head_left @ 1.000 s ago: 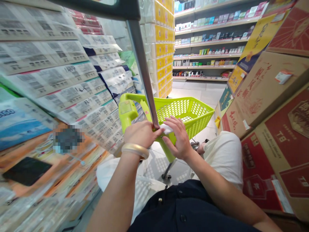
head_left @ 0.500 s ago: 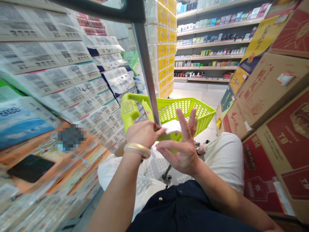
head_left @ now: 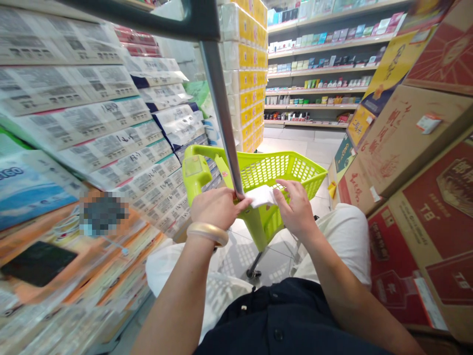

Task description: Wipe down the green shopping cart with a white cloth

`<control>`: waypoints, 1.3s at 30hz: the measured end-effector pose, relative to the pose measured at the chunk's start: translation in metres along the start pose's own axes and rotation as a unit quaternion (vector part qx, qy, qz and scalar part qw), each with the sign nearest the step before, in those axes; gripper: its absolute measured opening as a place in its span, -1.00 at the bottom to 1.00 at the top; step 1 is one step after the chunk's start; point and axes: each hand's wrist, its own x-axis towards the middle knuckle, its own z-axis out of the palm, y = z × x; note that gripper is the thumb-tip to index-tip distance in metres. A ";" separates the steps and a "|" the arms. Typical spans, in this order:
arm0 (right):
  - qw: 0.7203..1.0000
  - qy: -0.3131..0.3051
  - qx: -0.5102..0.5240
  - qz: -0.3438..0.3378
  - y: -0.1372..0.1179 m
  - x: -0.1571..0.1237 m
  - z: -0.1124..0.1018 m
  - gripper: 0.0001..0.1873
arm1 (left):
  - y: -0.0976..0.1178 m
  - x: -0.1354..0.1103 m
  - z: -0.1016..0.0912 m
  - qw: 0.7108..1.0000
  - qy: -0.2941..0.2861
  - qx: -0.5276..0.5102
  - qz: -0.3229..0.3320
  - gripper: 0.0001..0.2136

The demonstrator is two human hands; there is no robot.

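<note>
The right hand (head_left: 295, 207) has come back to the folded white wipe (head_left: 261, 196): half a second ago its fingers were splayed and clear of it, and now their tips meet its right-hand edge. The left hand (head_left: 214, 207) has hardly moved. Taking the wipe as the clock's centre, the left hand lies at nine and the right between three and four.

The left thumb is pressed down on the wipe's near-left end, clamping it beside the foot of the grey metal pole (head_left: 221, 113), which rises towards eleven. The right thumb and forefinger are close together at the other end; whether they pinch it, I cannot tell. Nor can I tell paper from cloth.

This change, I judge, puts both ends of the wipe under control, where only the left was secured. It sits just above the lime-green stem (head_left: 254, 229) at six, with the lime-green perforated shopping basket (head_left: 284, 167) between one and two. A gold-coloured bangle (head_left: 207, 233) circles the left wrist.
</note>
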 end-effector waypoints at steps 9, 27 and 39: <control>0.994 -0.101 0.003 0.037 0.005 0.008 0.011 -0.53 | -0.005 0.000 0.005 0.999 0.020 0.010 0.030 -0.55; 0.938 -0.109 0.302 0.132 -0.028 0.016 0.023 -0.54 | -0.001 0.000 0.005 1.000 0.011 0.007 -0.007 -0.55; 0.992 -0.026 0.127 0.006 0.008 0.008 0.037 -0.60 | -0.001 0.000 0.006 1.000 0.019 0.017 0.002 -0.54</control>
